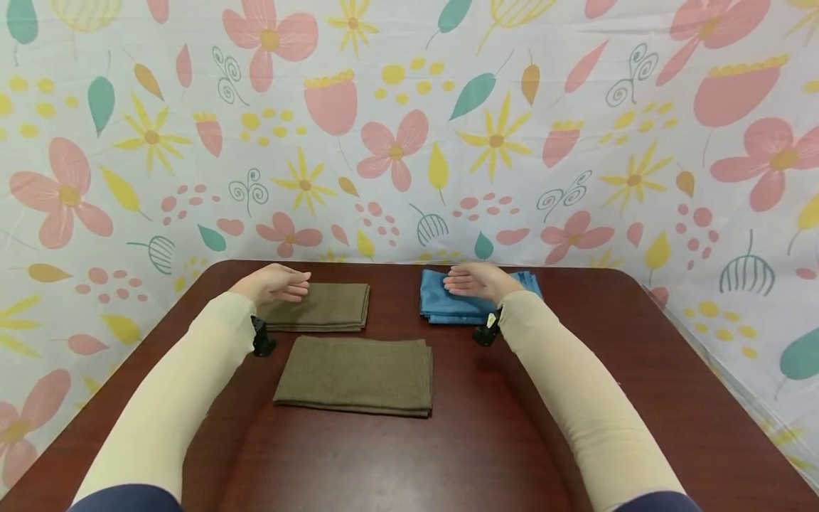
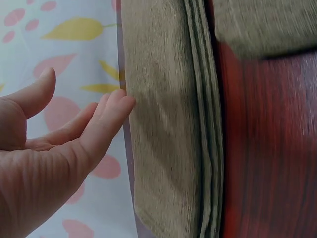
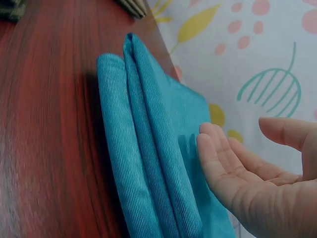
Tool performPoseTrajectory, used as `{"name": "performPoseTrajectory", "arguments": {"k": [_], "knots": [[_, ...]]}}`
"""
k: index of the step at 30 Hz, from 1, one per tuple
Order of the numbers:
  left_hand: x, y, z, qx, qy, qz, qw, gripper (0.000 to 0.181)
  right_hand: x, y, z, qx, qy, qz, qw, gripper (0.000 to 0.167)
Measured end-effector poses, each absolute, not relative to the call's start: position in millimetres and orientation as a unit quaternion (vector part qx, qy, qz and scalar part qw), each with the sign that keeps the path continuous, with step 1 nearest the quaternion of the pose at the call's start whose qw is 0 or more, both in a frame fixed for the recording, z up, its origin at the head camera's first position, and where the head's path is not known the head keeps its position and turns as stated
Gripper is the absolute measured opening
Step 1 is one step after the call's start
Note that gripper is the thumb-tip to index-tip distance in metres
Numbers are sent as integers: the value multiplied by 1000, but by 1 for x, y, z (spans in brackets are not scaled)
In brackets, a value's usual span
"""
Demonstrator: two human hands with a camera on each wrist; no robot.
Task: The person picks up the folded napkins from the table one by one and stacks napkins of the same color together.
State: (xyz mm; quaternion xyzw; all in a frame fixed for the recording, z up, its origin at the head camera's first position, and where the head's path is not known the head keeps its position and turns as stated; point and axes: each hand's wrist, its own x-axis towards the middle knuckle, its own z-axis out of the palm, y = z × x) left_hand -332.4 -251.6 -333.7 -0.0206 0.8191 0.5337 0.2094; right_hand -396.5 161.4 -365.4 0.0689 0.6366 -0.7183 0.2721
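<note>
A folded olive-brown cloth (image 1: 333, 307) lies at the back left of the table, its layered edge showing in the left wrist view. Over its left end is my left hand (image 1: 276, 283), fingers loosely extended, thumb apart, holding nothing. At the back right lies a folded blue cloth (image 1: 441, 302), whose thick folds (image 3: 143, 144) face the right wrist camera. My right hand (image 1: 476, 281) hovers at that cloth with relaxed fingers and nothing in its grasp. Whether its fingertips touch the fabric I cannot tell. A second folded olive-brown cloth (image 1: 358, 375) lies flat nearer the front, apart from both hands.
The dark red-brown wooden table (image 1: 397, 462) has rounded back corners. Right behind it hangs a white sheet (image 1: 397, 85) printed with flowers and leaves. Each wrist carries a small black camera, such as the one on the left wrist (image 1: 261, 337).
</note>
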Motion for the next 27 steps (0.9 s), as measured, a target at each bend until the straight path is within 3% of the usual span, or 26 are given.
{"name": "performPoseTrajectory", "arguments": {"k": [15,27], "knots": [[-311,-303,-337,-41,844,509,164,72,-396,130,-371,50,622,-729,280,50],[-304,-319,-348,-80,846,508,140,71,-395,111,-376,45,630,-720,288,51]]}}
